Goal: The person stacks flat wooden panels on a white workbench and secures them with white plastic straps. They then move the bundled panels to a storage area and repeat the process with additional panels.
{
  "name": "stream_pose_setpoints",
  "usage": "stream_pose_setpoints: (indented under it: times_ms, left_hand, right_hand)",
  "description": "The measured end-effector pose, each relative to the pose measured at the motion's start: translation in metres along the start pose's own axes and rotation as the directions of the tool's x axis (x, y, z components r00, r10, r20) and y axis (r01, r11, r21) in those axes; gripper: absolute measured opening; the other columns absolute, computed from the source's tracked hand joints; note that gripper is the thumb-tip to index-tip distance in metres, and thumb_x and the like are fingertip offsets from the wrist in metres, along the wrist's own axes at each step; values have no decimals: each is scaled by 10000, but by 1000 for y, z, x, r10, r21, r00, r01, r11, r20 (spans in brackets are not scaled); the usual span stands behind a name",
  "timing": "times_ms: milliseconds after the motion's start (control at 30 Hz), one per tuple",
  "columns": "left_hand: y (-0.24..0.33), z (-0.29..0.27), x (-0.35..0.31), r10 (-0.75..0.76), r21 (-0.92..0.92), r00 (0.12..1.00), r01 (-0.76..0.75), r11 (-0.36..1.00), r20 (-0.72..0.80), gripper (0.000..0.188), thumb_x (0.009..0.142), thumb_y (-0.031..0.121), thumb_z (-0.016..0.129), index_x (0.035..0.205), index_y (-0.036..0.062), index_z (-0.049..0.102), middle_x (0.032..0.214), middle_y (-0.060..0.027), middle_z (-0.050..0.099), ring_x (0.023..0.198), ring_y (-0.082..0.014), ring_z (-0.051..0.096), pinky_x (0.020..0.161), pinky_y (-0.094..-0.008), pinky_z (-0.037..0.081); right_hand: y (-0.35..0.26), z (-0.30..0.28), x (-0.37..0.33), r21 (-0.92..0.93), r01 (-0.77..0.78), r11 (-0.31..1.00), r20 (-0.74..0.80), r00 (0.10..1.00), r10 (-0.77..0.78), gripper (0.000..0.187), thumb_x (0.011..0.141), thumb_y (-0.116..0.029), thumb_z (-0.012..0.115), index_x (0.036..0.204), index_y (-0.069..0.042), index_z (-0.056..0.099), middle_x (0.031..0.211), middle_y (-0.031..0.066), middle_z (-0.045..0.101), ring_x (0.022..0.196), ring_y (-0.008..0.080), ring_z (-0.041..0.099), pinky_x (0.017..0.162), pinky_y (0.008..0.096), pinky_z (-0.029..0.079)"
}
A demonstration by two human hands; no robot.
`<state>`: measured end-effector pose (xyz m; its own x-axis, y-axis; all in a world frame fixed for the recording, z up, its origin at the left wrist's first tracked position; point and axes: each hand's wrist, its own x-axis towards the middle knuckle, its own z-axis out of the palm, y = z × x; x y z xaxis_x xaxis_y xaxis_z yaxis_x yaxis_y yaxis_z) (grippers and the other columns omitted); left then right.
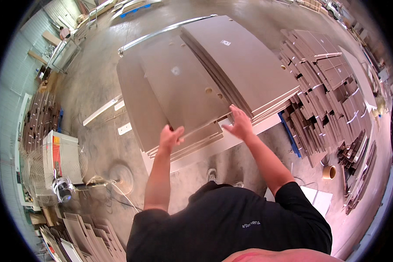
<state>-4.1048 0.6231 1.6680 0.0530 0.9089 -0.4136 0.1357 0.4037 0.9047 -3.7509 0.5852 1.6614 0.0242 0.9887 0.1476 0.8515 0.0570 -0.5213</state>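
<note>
The top grey-brown board (pixel 179 87) of the nearer stack lies flat on the white desk (pixel 249 131), its long axis running away from the person toward the far edge, its short near edge at the desk's near edge; both hands meet it at that near edge. The left hand (pixel 170 136) sits at the board's near left corner, fingers curled over the edge in a narrow grip on the board; the right hand (pixel 239 124) lies at the near right corner, palm down and fingers spread flat, pressing rather than pinching, just where a second, higher stack of boards (pixel 240 61) begins. So the board stretches straight ahead of both grips, almost all its length beyond them; the left hand is a little nearer the body, the right reaches further forward. More boards lie beneath it, fanned slightly at the near edge. Right of the desk, bundled cardboard pieces (pixel 327 87) are heaped on the floor; a tape roll (pixel 329 172) lies near them; a cage fan (pixel 52 172) stands on the left.
</note>
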Motion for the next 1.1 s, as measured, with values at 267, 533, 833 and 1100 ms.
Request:
stream_pose_setpoints:
  times_ms: [267,533,833,1100]
  left_hand:
    - [12,33,-148,190,-49,981,-188,981,42,350,912,184,796,1101,-32,596,886,-116,721,664,-137,678,563,-266,566]
    - [-63,102,-98,-72,-226,948,147,963,308,570,1107,472,502,1427,1,481,1400,-156,586,1237,-231,600,1051,-433,488]
    - [-94,142,-80,215,-641,710,408,651,670,823,1012,698,510,1613,154,367,1618,-82,428,1450,-341,442,1206,-539,369]
    - [-111,203,-148,204,-401,688,138,906,697,766,1031,567,613,1504,-18,466,1424,-157,592,1269,-309,592,1037,-463,517]
  right_hand:
    - [-106,-14,-78,-69,436,897,32,900,-435,864,735,-345,855,1494,-95,528,1572,126,524,1468,298,486,1189,511,414]
    - [-101,-100,-121,391,191,901,-186,974,-126,570,847,-203,802,1389,-119,645,1239,156,735,1097,315,737,868,366,606]
    - [-96,-123,-214,925,-132,357,-36,905,425,424,1014,-185,722,1377,18,639,1210,72,723,1120,117,610,994,328,512]
    - [-75,-152,-385,990,99,96,-138,755,642,461,1004,-133,718,1424,15,596,1329,83,693,1196,173,628,1051,353,484]
